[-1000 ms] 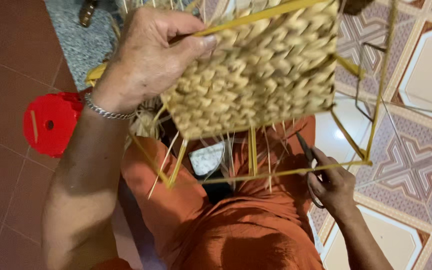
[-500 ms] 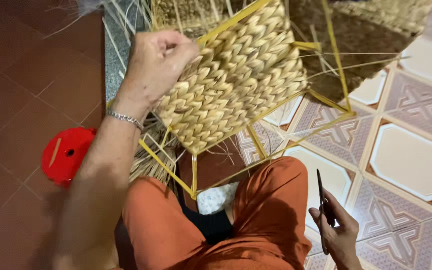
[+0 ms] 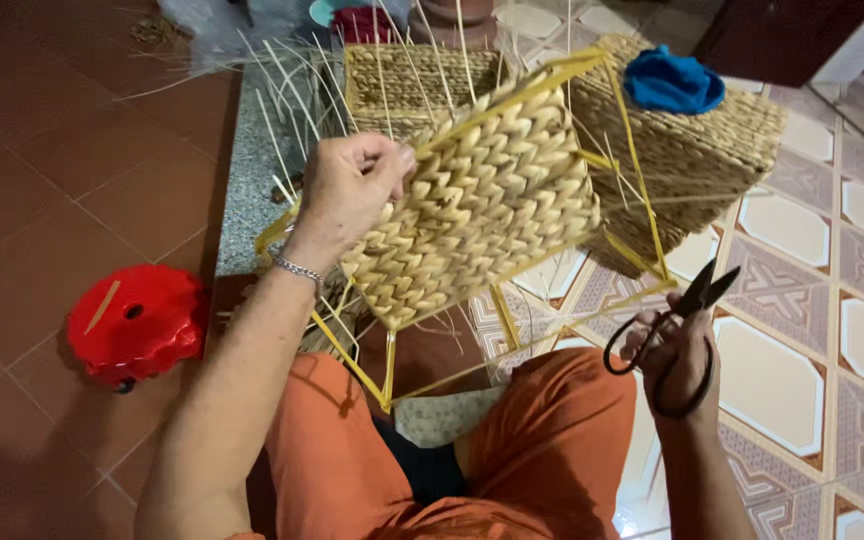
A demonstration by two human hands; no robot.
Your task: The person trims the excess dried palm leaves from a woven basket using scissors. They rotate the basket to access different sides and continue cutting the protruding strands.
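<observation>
Left hand point(image 3: 352, 185) fingers closed over the top edge of a half-woven basket on a yellow frame point(image 3: 482, 205) (held tilted above the lap), right hand point(image 3: 677, 355) fingers curled through black scissors point(image 3: 667, 320), blades pointing up beside the frame's lower corner.

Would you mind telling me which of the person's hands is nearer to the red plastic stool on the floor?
Left. The left hand grips the woven basket up and right of the red stool; the right hand, holding scissors, is far across.
</observation>
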